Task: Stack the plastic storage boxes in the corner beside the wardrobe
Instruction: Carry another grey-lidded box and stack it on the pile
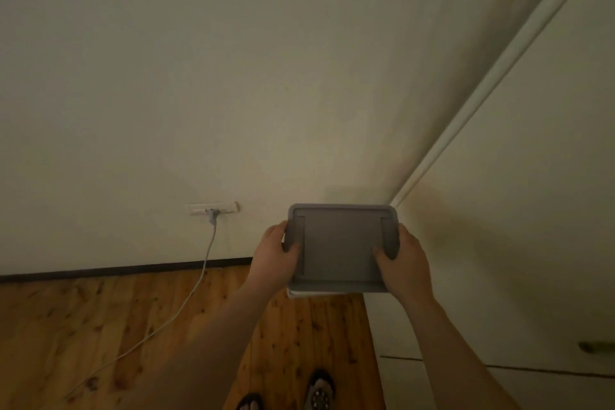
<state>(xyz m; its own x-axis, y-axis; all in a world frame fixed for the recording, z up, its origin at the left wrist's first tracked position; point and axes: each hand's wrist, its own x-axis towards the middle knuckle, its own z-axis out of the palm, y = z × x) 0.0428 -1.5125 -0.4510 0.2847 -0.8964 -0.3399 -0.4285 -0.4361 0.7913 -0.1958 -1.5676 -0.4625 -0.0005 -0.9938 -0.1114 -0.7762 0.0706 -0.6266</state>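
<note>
Both hands are gripping a grey-lidded rectangular plastic storage box [342, 248] at five o'clock in view: left hand [274, 255] curling round its nine o'clock edge, right hand [404, 260] its three o'clock edge, beside the white wardrobe [519, 210].

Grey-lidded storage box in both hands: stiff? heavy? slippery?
The storage box looks rigid: its lid stays flat between left hand and right hand. Probably light, held at its sides. Smooth plastic may slip.
</note>
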